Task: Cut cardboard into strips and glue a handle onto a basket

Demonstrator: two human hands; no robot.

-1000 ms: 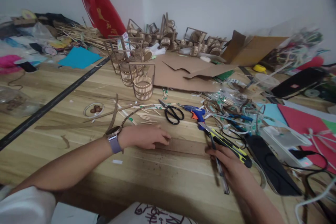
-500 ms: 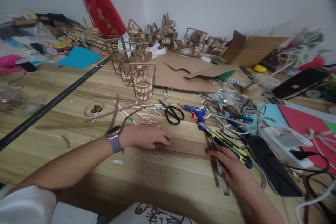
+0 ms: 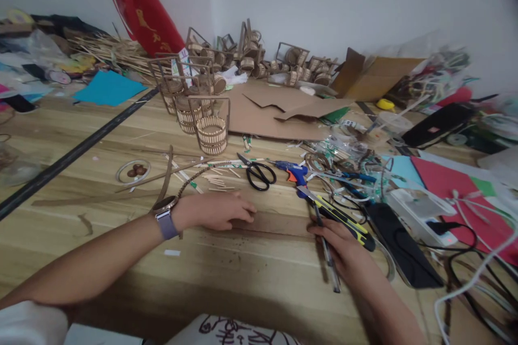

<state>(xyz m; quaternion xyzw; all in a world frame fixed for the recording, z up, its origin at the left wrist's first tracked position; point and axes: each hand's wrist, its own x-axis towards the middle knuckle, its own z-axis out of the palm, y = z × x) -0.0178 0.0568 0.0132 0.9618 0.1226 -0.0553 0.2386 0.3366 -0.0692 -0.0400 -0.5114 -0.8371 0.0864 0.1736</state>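
Observation:
My left hand [image 3: 216, 210], with a watch on the wrist, lies flat with fingers stretched out, pressing down the left end of a brown cardboard strip [image 3: 279, 223] on the wooden table [image 3: 243, 275]. My right hand [image 3: 342, 245] is closed around a pen [image 3: 327, 253] at the strip's right end, the pen's tip touching the strip. A yellow-black utility knife [image 3: 343, 218] lies just beyond my right hand.
Black scissors [image 3: 257, 172] and a blue glue gun [image 3: 294, 172] lie beyond the strip. Small woven baskets [image 3: 211, 135], cardboard sheets [image 3: 279, 113], a red bag [image 3: 141, 11] and a black bar [image 3: 73, 153] are farther back. A phone [image 3: 404, 250], cables and coloured paper crowd the right.
The view has shifted slightly, so everything sits a bit further left in the picture. Both hands keep the same hold on the strip and pen.

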